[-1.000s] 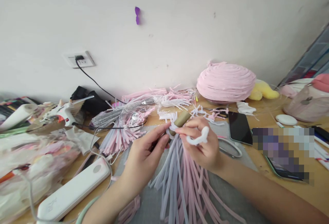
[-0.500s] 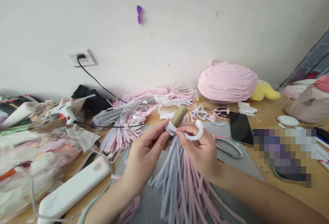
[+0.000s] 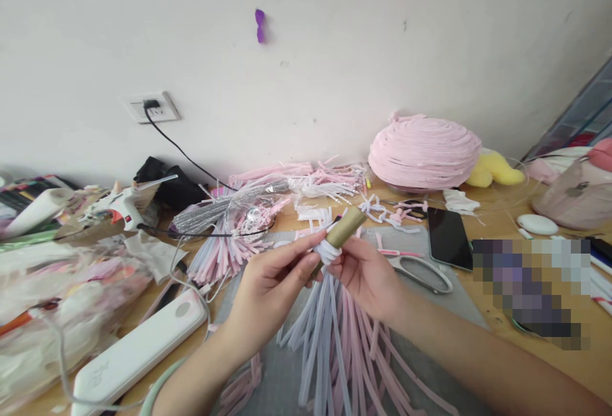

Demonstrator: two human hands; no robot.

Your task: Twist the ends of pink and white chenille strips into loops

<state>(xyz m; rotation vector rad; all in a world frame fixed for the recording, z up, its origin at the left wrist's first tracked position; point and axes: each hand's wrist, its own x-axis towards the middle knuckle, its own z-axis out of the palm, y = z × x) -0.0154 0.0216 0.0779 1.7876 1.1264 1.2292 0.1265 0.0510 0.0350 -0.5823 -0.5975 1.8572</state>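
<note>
My left hand (image 3: 272, 282) is closed around the lower part of a gold tube (image 3: 345, 227), which tilts up to the right. A white pipe cleaner (image 3: 327, 251) is coiled around the tube, with my left fingers pressing on it. My right hand (image 3: 375, 279) is closed at the coil's right side, its fingertips partly hidden behind the tube and wrap. Under both hands, pale blue-grey pipe cleaners (image 3: 313, 346) and pink pipe cleaners (image 3: 363, 346) fan toward me on a grey mat (image 3: 268, 365). Scissors (image 3: 425, 276) lie beside my right hand.
A glue gun (image 3: 127, 209) and a white power strip (image 3: 138, 352) are at left, with cables around them. Bundled pipe cleaners (image 3: 224, 250) lie behind my left hand. A large pink coil (image 3: 425, 151), a yellow plush piece (image 3: 495, 169) and a phone (image 3: 449, 237) occupy the right.
The white pipe cleaner's loose end, which curled out to the right, is now wound around the tube or hidden. Both hands and the tube have shifted slightly; the tube moved right and lower.
</note>
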